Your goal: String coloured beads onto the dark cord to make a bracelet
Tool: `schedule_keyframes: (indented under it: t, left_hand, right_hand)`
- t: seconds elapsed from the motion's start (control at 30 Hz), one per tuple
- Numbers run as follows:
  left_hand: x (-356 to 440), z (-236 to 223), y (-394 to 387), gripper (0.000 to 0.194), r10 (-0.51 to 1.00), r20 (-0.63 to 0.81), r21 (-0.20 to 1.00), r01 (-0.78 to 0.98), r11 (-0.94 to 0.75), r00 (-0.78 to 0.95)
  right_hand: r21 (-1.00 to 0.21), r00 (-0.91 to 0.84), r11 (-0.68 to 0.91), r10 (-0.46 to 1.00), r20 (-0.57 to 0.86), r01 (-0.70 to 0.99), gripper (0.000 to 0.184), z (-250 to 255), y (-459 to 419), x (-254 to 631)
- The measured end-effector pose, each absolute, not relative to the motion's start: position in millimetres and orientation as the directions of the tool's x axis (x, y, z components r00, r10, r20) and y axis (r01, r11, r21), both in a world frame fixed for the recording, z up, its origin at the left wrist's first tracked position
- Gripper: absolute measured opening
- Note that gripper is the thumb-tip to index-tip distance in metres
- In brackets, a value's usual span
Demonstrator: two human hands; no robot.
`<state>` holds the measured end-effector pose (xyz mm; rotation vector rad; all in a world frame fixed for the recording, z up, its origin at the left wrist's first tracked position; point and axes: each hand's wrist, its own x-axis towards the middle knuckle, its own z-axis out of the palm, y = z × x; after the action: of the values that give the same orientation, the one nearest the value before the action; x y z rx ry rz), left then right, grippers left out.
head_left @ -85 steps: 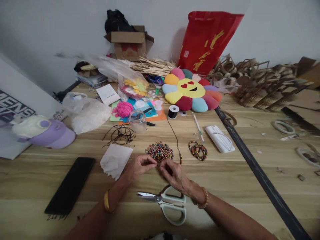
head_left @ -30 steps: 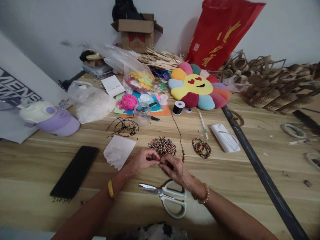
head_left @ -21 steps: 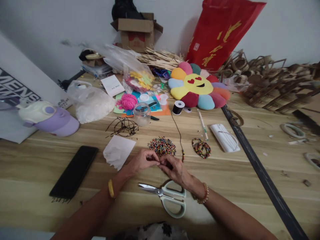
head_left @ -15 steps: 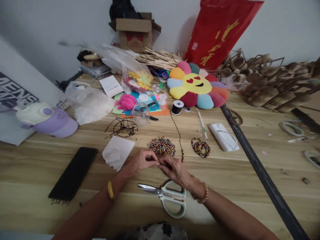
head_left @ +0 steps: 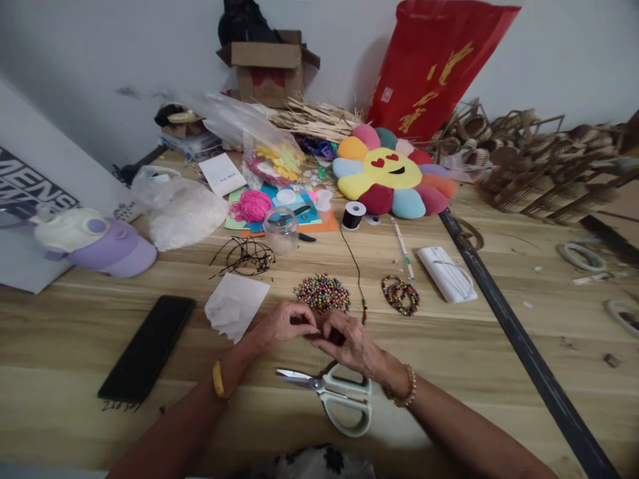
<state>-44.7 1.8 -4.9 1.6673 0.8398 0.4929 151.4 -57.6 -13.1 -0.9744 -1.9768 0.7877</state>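
Observation:
Just in front of a pile of multicoloured beads [head_left: 323, 291], my two hands meet at the fingertips. My left hand [head_left: 288, 320] pinches thumb against forefinger; whatever lies between them is too small to make out. Curled beside it, my right hand [head_left: 349, 339] is also in a pinch, its contents hidden. A black cord [head_left: 355, 256] runs from a spool [head_left: 354, 215] down to a short row of strung beads [head_left: 365, 311] near my right hand. Scissors [head_left: 324, 392] with pale handles lie below the hands, blades pointing left. Finished-looking bead loops [head_left: 401, 295] rest to the right.
Left of my hands are a crumpled white paper [head_left: 235, 306] and a black phone [head_left: 147, 349]. Behind lie tangled black cords [head_left: 244, 256], a clear jar [head_left: 281, 230], pink yarn [head_left: 255, 205] and a flower cushion [head_left: 392, 169]. A white power bank-like block [head_left: 446, 273] sits right.
My right hand's fingers have shifted slightly and bent more, with the thumb a little lower. The left hand stays nearly in place, and the objects on the table have not moved.

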Motion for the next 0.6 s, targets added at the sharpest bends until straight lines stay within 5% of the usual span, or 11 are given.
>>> schedule_keyframes:
  t: [0.4,0.6]
  left_hand:
    - [-46.2,-8.8,3.4,0.01,0.761,-0.116,0.963,0.26,-0.07,0.638]
    - [-43.0,-2.4,3.9,0.011,0.884,-0.021,0.955,0.271,-0.12,0.467]
  right_hand:
    - [-0.82,-0.37,0.47,0.862,0.347,0.326,0.013,-16.4,-54.9,151.3]
    - [-0.809,-0.438,0.482,0.84,0.319,0.337,0.015,-11.0,-54.2,153.3]
